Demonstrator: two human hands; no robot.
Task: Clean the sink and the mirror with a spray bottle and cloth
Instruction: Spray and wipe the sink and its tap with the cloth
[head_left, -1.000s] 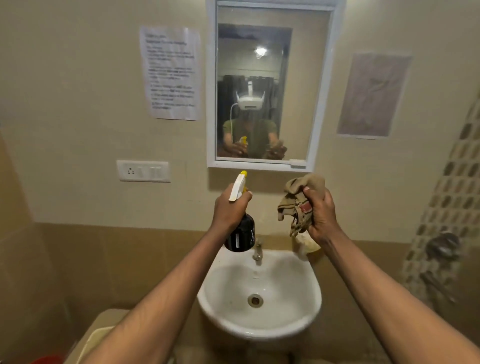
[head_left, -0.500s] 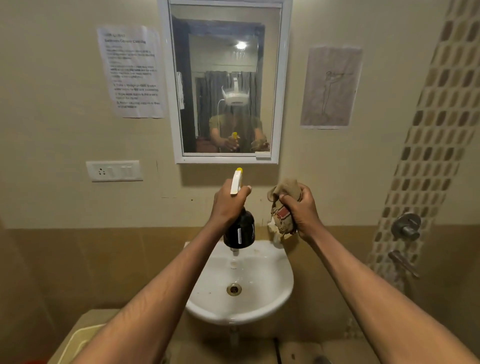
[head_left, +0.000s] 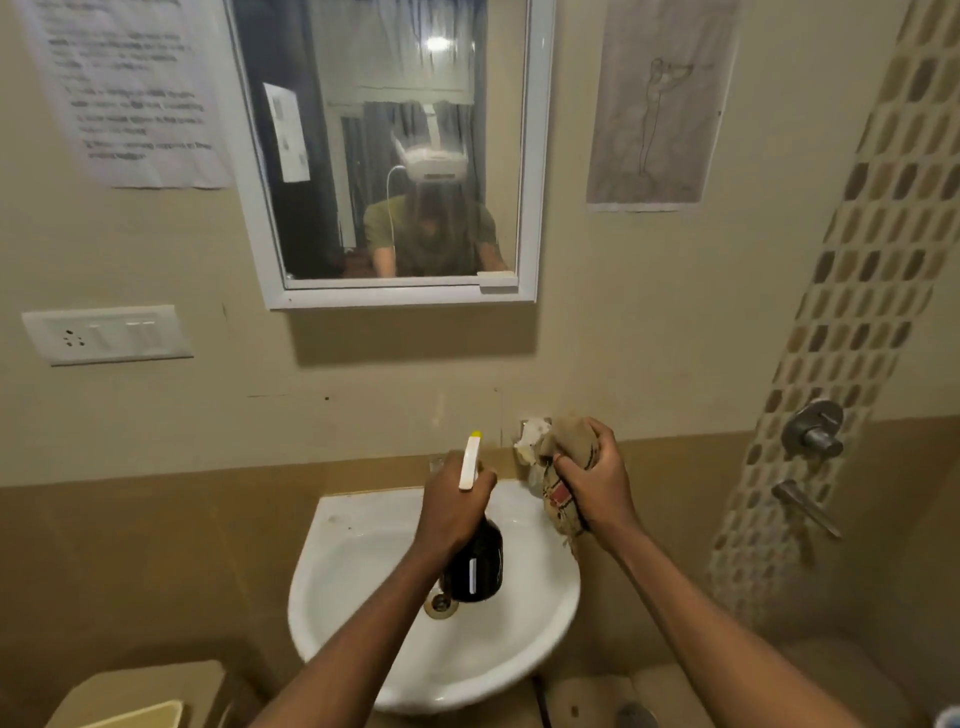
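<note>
A white wall-mounted sink (head_left: 358, 587) sits low in the middle, its drain partly hidden behind the bottle. Above it hangs a white-framed mirror (head_left: 395, 78). My left hand (head_left: 449, 506) grips a dark spray bottle (head_left: 475, 566) with a white trigger head and yellow nozzle, held over the basin. My right hand (head_left: 597, 483) holds a crumpled brown cloth (head_left: 563, 460) above the sink's back right corner. The tap is hidden behind my left hand.
A printed paper notice (head_left: 124, 93) and a switch plate (head_left: 106, 333) are on the wall at left. At right are a drawing sheet (head_left: 665, 98), a mosaic tile strip (head_left: 852, 291) and a shower valve (head_left: 813, 430). A beige toilet tank (head_left: 150, 688) stands at bottom left.
Both hands have come down from chest height to just over the sink, still holding bottle and cloth. The view has moved closer to the wall and mirror.
</note>
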